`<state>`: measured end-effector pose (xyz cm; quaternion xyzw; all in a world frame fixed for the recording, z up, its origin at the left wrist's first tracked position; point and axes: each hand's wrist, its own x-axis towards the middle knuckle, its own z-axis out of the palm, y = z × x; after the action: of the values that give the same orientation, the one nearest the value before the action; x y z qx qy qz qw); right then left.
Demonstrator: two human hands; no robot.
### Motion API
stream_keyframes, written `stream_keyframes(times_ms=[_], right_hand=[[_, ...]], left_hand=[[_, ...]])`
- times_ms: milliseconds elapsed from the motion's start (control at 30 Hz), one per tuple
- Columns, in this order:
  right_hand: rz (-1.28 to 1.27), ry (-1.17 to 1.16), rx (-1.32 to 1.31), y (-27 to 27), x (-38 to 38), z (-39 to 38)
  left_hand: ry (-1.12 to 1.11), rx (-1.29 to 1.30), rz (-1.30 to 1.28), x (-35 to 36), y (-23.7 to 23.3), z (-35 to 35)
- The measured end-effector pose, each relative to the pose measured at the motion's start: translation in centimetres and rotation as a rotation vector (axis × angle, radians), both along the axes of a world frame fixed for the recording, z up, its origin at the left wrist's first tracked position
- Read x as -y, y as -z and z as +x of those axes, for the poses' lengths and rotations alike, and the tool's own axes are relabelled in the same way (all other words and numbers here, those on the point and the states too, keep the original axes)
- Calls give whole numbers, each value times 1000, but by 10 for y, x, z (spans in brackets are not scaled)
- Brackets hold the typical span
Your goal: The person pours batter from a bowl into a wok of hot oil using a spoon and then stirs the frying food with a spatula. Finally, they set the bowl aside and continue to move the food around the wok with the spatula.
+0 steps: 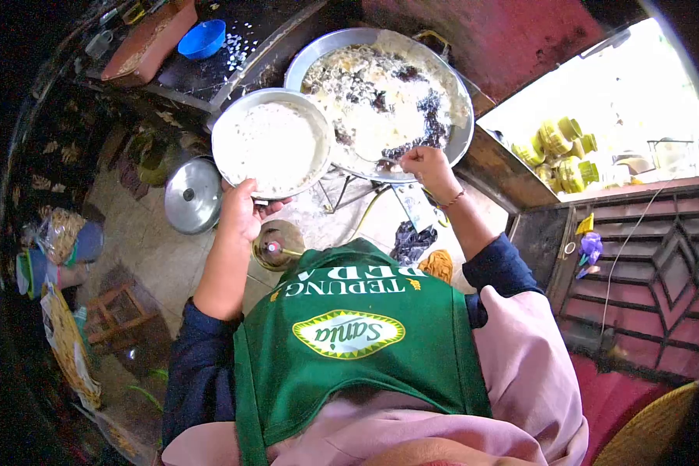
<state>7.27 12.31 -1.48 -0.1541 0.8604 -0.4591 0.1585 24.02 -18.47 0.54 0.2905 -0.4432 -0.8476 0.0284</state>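
Note:
My left hand [248,211] grips the lower rim of a round metal bowl [272,147] filled with a pale white mixture with small bits in it. Right of the bowl stands a large wide pan [467,116] of bubbling, foamy oil with dark patches. At the pan's near edge my right hand [429,167] is closed, fingers pinched on something small that I cannot make out. The bowl overlaps the pan's left edge in view.
A blue bowl [202,39] and a reddish-brown tray [149,46] lie at the upper left. A metal lid [193,196] rests on the left. Yellow-green jars [567,155] stand at the right. Below the pan are a black bag [414,242] and an orange cloth [439,265].

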Motion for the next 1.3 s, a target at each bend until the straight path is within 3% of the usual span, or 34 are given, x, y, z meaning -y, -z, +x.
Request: stream_keyframes(times_ms=[33,133,200,267,367,633,733,800,900,1000,1133,1267,1300], right_hand=[[74,36,50,12,-9,-2],[222,49,-124,41,-39,-2],[198,44,-180,43,-62,-3],[185,110,-29,34,-87,-2],[218,114,-210,29,-113,-3],[363,92,-199,50,-65,1],[509,173,-273,22,-54,4],[358,213,-412,-30,-38,17],[189,-11,-511,-76,-11,33],[391,-275,-564,-80,9,41],[246,-297,-313,-75,-2,27],[265,-131,-734,-71,-11,11],[295,-169,-723,-66,-13,6]], left_hand=[[13,-12,-44,1,-5,-1],[-24,-18,-14,5,-10,-4],[-19,-3,-60,7,-14,-4],[-38,-1,-83,8,-16,-4],[-12,23,-47,11,-12,-3],[67,46,-10,-9,-16,-4],[98,63,-12,-25,-17,-8],[123,68,30,-35,-13,-10],[114,84,-18,-56,-8,-11],[114,111,-56,-72,-1,-15],[146,117,7,-90,-3,-18],[170,121,13,-107,-2,-19],[149,118,-24,-114,-6,-19]])
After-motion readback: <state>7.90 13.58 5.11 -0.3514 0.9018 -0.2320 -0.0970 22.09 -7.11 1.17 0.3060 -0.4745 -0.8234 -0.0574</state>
